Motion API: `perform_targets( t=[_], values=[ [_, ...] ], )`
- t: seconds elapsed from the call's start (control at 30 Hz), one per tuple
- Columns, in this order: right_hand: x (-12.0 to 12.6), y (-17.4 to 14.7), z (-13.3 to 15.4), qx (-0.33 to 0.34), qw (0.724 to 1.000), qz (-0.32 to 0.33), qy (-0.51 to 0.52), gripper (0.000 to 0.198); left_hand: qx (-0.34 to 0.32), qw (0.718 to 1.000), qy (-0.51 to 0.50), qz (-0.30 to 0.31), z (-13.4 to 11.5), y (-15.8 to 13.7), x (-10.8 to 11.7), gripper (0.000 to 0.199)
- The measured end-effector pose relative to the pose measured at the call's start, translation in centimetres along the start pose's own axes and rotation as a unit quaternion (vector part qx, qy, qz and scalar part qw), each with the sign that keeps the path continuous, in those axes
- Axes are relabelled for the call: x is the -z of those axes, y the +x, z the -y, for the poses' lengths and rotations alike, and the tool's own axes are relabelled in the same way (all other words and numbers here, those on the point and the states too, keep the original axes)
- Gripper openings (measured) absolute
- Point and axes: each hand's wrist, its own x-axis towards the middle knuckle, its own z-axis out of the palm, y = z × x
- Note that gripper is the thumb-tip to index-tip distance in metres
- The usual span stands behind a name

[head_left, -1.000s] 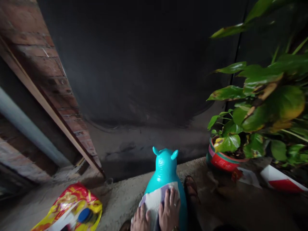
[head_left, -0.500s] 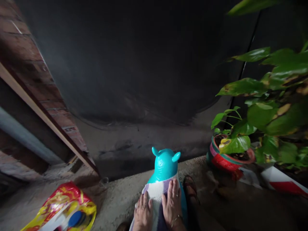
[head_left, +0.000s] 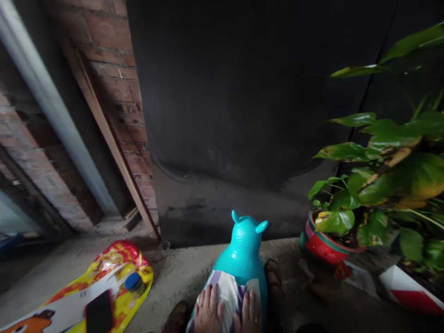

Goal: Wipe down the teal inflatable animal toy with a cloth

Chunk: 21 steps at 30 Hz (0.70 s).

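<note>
A glossy turquoise animal-shaped toy (head_left: 239, 254) with two ears stands between my feet, its head toward the dark panel. A white and purple striped cloth (head_left: 227, 287) lies over the near part of its back. On the left part of the cloth rests my left hand (head_left: 209, 309), palm down with fingers stretched. My right hand (head_left: 250, 312) presses flat on the cloth's right part, a ring on one finger. Both hands sit at the bottom edge of the view, and their wrists are cut off.
At left, a red and yellow plastic bag (head_left: 121, 259) carries a phone (head_left: 99, 312) and a blue-capped jar (head_left: 133, 283). A potted plant (head_left: 324, 243) stands at right, beside a white and red box (head_left: 412, 291). A dark panel (head_left: 243, 101) and brick wall (head_left: 113, 69) rise ahead.
Both hands and the cloth have slid back toward me, baring more of the toy's turquoise back. The view has turned left, showing more brick wall and the phone on the bag.
</note>
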Motion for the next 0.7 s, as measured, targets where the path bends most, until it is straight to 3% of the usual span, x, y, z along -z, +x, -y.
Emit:
perform_targets(
  t=[0.1,0.2,0.33,0.5,0.7],
  values=[
    [0.6,0.3,0.4,0.016,1.0,0.013,-0.004,0.07,0.01,1.0,-0.022,-0.003,0.1,-0.3,-0.2,0.047],
    [0.5,2.3,0.7,0.032,0.998,0.055,0.014,0.071,0.028,0.998,-0.032,0.041,-0.1,0.3,0.3,0.049],
    [0.5,6.4,1.3,0.113,0.982,0.142,0.051,0.065,0.022,0.994,-0.04,0.099,0.1,1.3,1.0,0.052],
    [1.1,12.2,3.3,0.172,0.95,0.246,0.088,0.053,0.028,0.99,-0.05,0.129,0.3,2.6,1.1,0.054],
    [-0.9,16.1,6.5,0.245,0.91,0.326,0.074,0.049,0.055,0.987,-0.1,0.112,1.0,5.3,-2.1,0.054]
  ],
)
